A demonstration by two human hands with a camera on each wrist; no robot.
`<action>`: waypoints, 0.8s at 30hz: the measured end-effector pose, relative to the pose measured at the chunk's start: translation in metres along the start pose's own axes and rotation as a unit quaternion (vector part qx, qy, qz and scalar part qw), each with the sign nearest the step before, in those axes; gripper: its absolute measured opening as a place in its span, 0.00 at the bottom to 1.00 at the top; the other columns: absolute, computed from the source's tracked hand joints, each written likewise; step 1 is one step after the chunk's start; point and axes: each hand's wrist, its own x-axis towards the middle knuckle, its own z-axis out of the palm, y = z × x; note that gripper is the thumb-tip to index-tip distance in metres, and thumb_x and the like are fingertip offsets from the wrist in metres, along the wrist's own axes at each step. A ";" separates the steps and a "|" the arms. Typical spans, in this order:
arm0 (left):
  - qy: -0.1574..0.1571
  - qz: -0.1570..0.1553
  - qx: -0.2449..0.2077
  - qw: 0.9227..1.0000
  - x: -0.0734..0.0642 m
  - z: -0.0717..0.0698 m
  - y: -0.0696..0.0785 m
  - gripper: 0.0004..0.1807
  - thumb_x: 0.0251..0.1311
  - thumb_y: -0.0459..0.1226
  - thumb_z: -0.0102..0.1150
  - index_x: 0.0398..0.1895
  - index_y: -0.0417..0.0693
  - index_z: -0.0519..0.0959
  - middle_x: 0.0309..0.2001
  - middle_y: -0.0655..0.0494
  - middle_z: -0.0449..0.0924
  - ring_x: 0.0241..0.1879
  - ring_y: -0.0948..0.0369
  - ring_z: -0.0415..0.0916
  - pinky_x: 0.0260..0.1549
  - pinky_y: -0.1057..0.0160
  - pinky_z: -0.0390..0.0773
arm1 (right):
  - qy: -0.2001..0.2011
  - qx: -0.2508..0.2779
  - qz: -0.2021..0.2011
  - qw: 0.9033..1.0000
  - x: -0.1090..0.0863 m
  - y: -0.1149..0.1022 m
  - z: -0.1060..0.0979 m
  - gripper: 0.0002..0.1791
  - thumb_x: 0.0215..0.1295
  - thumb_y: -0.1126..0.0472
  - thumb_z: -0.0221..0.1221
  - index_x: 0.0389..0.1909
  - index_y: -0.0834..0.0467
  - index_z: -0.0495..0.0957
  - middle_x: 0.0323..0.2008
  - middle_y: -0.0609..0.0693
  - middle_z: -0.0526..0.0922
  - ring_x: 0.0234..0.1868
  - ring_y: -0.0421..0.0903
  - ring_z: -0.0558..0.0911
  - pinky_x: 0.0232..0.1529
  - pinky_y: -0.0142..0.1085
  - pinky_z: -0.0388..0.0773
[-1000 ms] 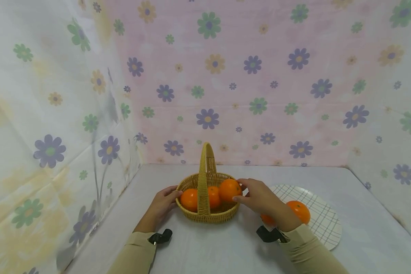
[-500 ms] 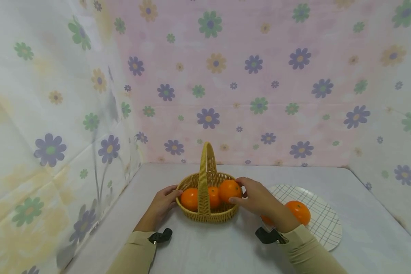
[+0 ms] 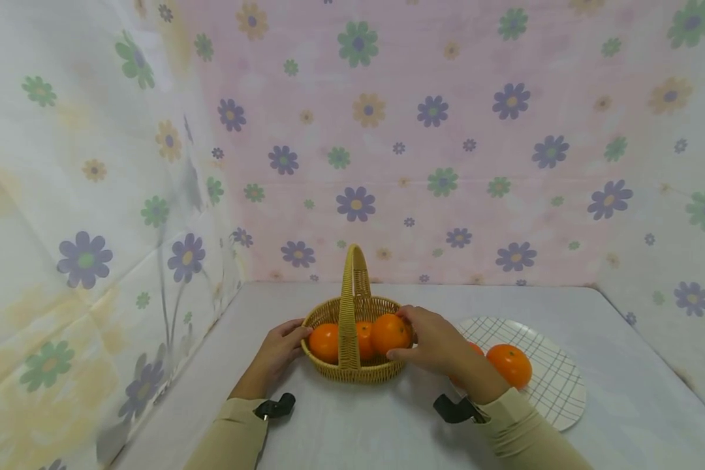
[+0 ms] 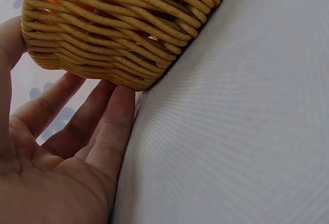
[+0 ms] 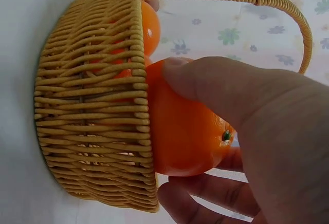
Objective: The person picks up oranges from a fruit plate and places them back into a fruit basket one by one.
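Observation:
A tan wicker basket (image 3: 361,375) with a tall arched handle stands on the white table. Two oranges lie in it, one on the left (image 3: 324,343) and one near the middle (image 3: 364,341), partly behind the handle. My left hand (image 3: 279,347) holds the basket's left end, thumb at the rim and fingers against the outer weave in the left wrist view. Over the right end, my right hand (image 3: 436,339) grips a third orange (image 5: 180,126) between thumb and fingers. The right wrist view shows this orange at the rim, its green stem spot (image 5: 226,135) facing the palm.
To the right lies a white plate (image 3: 555,369) with a dark grid pattern. It bears an orange (image 3: 510,365) and another one (image 3: 476,348) mostly hidden behind my right forearm. Flowered cloth (image 3: 399,248) walls in the table at the back and sides.
My right hand has shifted slightly left with its orange, bringing it further over the basket. More of the hidden orange on the plate shows now. The left hand and basket stay in place.

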 end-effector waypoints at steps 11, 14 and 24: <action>0.003 0.001 0.001 1.000 0.002 -0.001 -0.004 0.30 0.66 0.50 0.66 0.67 0.47 0.77 0.66 0.46 0.78 0.57 0.55 0.81 0.55 0.59 0.85 | 0.015 -0.034 0.018 0.999 0.000 -0.002 0.010 0.42 0.53 0.40 0.76 0.66 0.51 0.73 0.53 0.45 0.83 0.48 0.43 0.81 0.51 0.44 0.83; -0.001 0.006 0.000 1.000 0.002 -0.001 -0.003 0.30 0.66 0.49 0.66 0.67 0.46 0.77 0.67 0.46 0.77 0.58 0.55 0.81 0.56 0.59 0.84 | 0.010 -0.039 0.014 0.999 0.000 -0.002 0.011 0.41 0.54 0.39 0.75 0.66 0.52 0.75 0.51 0.46 0.83 0.45 0.43 0.80 0.48 0.43 0.83; -0.003 0.006 -0.001 1.000 -0.002 0.001 0.002 0.29 0.67 0.49 0.66 0.67 0.47 0.77 0.67 0.47 0.77 0.58 0.56 0.80 0.56 0.59 0.84 | -0.016 -0.022 0.016 0.999 0.001 -0.003 0.016 0.40 0.58 0.37 0.71 0.67 0.53 0.76 0.54 0.46 0.83 0.47 0.42 0.80 0.50 0.44 0.82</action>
